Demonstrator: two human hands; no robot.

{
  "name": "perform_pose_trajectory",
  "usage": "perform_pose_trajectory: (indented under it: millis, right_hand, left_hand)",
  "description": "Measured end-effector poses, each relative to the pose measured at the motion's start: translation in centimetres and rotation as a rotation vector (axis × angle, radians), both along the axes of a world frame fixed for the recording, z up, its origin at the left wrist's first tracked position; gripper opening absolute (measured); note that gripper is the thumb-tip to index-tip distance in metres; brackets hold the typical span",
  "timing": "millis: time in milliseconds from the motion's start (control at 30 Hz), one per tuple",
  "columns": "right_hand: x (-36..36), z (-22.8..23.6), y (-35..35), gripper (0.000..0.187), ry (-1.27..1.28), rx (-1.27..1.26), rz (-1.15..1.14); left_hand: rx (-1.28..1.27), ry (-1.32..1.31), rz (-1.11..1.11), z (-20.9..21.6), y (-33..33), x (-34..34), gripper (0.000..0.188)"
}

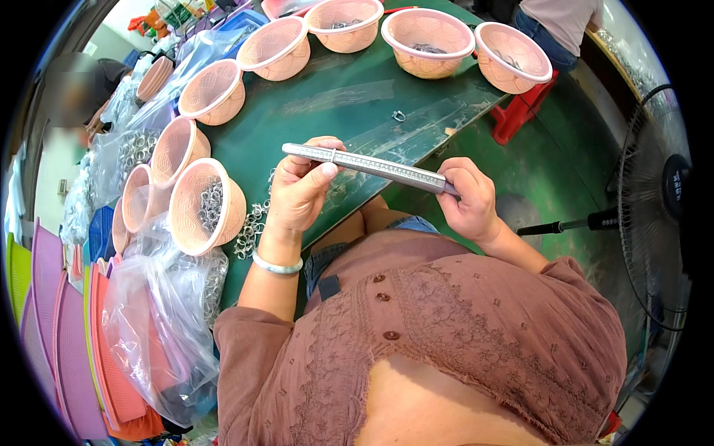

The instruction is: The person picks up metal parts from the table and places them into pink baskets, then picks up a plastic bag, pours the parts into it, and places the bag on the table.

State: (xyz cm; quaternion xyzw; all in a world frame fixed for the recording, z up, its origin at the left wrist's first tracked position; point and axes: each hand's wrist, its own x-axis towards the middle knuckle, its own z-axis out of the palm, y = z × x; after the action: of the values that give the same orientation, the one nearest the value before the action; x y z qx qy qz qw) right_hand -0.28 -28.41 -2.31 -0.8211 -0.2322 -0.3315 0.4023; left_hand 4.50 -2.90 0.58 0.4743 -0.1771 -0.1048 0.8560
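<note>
A grey ring sizing stick (387,168) with a marked scale lies nearly level in front of my chest. My right hand (472,201) is closed round its thicker end. Toward the thin end, a small metal ring (333,155) sits around the stick, and my left hand (301,193) pinches it between thumb and fingers. Below my left wrist, a loose pile of metal rings (251,232) lies along the green table (320,123). One single ring (399,117) rests farther off on the tabletop. Beside the pile, a pink basket (232,215) holds many rings.
More pink baskets (212,93) curve around the table's left and far sides; some, like the far basket (430,63), contain metal pieces. Clear plastic bags (152,297) lie at the left. A fan (662,201) stands on the right, near a red stool (520,115). Another person (558,30) is beyond.
</note>
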Motion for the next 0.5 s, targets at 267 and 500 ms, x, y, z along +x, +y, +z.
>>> perform_pose_trajectory:
  millis: [267,500]
  right_hand:
    - [-0.3,0.3,1.0,0.022,0.013,-0.027,0.022]
    - [-0.4,0.8,1.7,0.021,0.004,-0.041,0.029]
  left_hand:
    - [0.019,-0.004,0.048,-0.4,1.3,-1.1,0.029]
    - [0.012,0.012,0.056,-0.3,2.2,-1.7,0.029]
